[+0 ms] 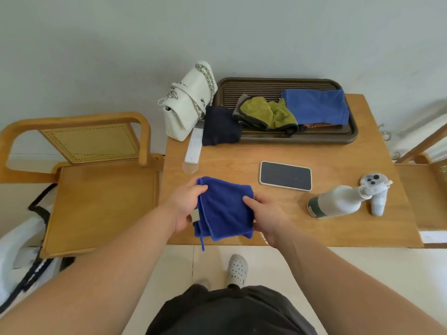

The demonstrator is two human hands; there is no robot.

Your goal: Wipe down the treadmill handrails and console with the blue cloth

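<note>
Both hands pinch the folded blue cloth (pixel 226 210) above the desk (pixel 338 151): left hand (pixel 185 205) grip at its left edge, right hand (pixel 264 215) at its right.

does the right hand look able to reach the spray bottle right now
Likely yes: the spray bottle lies on its side on the table just right of the right hand, with bare wood between them. That hand pinches the blue cloth, so it must let go first.
</note>
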